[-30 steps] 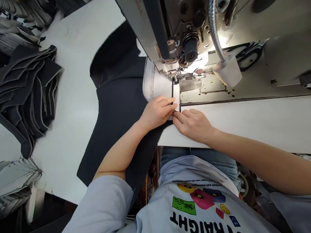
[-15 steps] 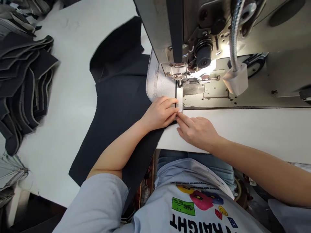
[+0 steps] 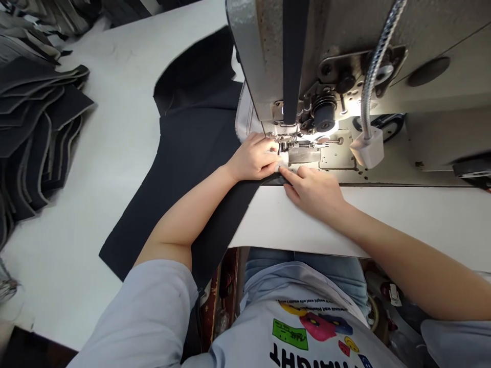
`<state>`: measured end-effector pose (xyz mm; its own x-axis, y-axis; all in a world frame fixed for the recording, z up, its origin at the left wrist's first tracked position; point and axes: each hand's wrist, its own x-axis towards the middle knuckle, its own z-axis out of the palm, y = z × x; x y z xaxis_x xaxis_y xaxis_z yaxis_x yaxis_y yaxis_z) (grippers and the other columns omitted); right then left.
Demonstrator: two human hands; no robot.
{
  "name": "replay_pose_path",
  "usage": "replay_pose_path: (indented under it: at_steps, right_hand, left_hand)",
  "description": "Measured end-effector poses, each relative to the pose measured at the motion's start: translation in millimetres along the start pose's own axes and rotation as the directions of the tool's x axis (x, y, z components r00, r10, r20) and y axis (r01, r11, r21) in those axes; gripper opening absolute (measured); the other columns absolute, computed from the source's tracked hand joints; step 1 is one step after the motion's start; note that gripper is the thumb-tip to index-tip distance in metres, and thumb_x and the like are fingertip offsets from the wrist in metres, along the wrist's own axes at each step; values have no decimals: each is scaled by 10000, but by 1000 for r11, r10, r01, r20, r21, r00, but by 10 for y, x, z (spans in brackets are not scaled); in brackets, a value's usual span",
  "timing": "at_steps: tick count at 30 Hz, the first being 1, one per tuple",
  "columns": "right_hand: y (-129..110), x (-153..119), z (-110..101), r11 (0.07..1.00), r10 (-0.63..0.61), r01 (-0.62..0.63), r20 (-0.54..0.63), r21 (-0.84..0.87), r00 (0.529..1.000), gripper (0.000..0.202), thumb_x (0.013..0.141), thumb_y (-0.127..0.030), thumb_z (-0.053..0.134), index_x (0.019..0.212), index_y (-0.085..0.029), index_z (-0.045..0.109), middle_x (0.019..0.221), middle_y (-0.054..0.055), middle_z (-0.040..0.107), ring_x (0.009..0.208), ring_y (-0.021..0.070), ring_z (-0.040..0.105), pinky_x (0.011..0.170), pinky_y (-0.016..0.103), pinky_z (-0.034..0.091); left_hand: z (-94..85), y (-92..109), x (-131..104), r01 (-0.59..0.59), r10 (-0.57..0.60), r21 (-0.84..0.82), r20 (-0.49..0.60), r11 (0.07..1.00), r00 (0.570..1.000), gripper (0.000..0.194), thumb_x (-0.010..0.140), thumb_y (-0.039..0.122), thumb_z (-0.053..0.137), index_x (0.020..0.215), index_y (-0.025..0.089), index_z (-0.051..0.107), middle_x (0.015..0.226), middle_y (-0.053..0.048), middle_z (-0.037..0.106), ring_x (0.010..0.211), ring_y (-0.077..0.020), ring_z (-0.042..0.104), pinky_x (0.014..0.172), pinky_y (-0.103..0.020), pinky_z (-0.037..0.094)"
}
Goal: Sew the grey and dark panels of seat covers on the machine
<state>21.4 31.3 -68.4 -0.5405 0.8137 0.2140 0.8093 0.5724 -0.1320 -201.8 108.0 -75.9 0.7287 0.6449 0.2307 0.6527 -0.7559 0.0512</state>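
Observation:
A large dark fabric piece (image 3: 192,143) lies on the white table, with a light grey panel (image 3: 247,115) at its right edge, running under the sewing machine head (image 3: 284,122). My left hand (image 3: 255,157) presses on the panel just in front of the needle area, fingers curled together and partly hiding the panel. My right hand (image 3: 312,189) is close beside it, its index fingertip on the light strip's near end and its other fingers bent. The fingertips of both hands nearly meet.
Stacked dark fabric pieces (image 3: 46,117) lie on the left of the white table (image 3: 126,61). A flexible metal lamp neck with a white lamp head (image 3: 368,148) hangs above the metal machine bed (image 3: 387,176), right of the needle.
Both hands and the fabric have moved forward, closer to the needle. More of the grey panel is now hidden behind the machine head and my left hand. The view has shifted slightly.

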Motion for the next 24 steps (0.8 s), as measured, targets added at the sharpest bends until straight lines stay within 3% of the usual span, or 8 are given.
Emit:
replay_pose_path:
  at_steps: [4,8,12,15,19,24]
  right_hand:
    - [79,102,-6,999,47,-45,92,-18,995,443,1021,-326,391,1376,-251,646,834,82,676,726,183,566,558,323,169]
    - [134,116,6,996,-92,91,102,14,991,436,1027,-283,371,1347,-292,668,882,75,681,733,169,556,586,324,205]
    - [75,135,-1,999,-29,31,127,-18,992,465,1032,-296,343,1383,-230,641,885,98,684,751,189,576,588,336,199]
    - [53,148,0,998,47,-41,134,-50,990,496,1019,-340,366,1407,-156,614,912,129,695,796,217,602,585,340,194]
    - [122,119,20,993,119,-116,80,-39,990,469,1010,-326,370,1319,-168,685,900,118,702,805,209,604,577,341,197]
    - [142,85,-1,997,77,-76,40,-12,996,448,1001,-289,388,1338,-266,682,818,73,675,740,177,572,582,330,208]
  left_hand:
    - [26,-139,-35,-91,92,16,-91,996,992,300,941,408,529,1032,253,769,1111,-104,695,1032,-286,600,946,-508,459]
    - [-86,-76,-111,-83,87,40,-103,996,991,263,944,394,581,1079,239,744,1217,-112,684,1119,-291,595,992,-512,460]
    - [-100,50,-83,0,3,40,-95,999,996,300,994,249,441,951,203,733,950,-77,710,973,-234,624,909,-432,508]
    - [-42,102,-50,59,-58,1,-123,998,991,375,1018,254,390,840,192,714,798,-66,655,852,-215,605,816,-396,512]
    - [-24,127,-82,-2,4,16,-136,1000,991,343,1030,296,428,856,205,709,763,-44,633,794,-195,572,752,-360,488]
    - [-78,176,-117,-44,63,102,-188,994,980,265,1012,220,458,929,197,708,839,-39,671,837,-186,582,757,-333,474]
